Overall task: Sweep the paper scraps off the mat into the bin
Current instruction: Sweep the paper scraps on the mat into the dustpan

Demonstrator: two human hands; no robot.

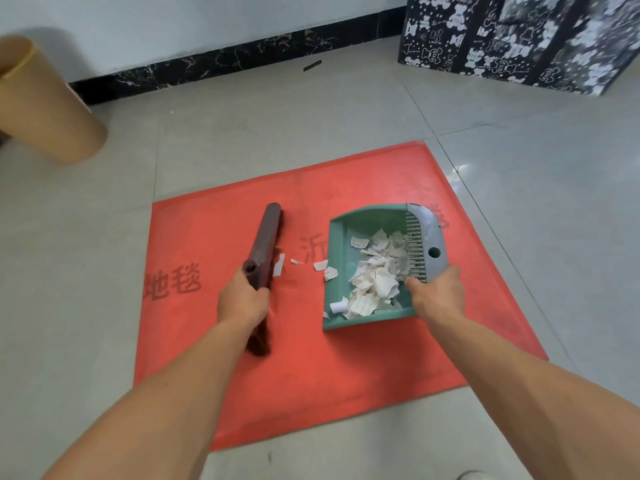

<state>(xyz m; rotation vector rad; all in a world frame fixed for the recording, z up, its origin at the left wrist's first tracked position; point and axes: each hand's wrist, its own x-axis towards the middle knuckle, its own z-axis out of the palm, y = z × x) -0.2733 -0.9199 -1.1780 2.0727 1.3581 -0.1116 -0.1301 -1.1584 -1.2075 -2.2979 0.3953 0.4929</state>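
A red mat (346,358) lies on the tiled floor. My left hand (242,299) grips a dark brown brush (265,242), which lies along the mat with its bristles down. My right hand (438,292) holds the grey back edge of a green dustpan (337,251) resting on the mat. Inside the dustpan sits a heap of white paper scraps (375,275). A few loose scraps (320,265) lie on the mat between the brush and the dustpan's open left side. A tan bin (45,109) stands at the far left on the floor.
A black box with a white bear pattern (512,39) stands at the back right. A white wall with black marble skirting (221,60) runs along the back. A small dark strip (312,65) lies on the floor near the skirting.
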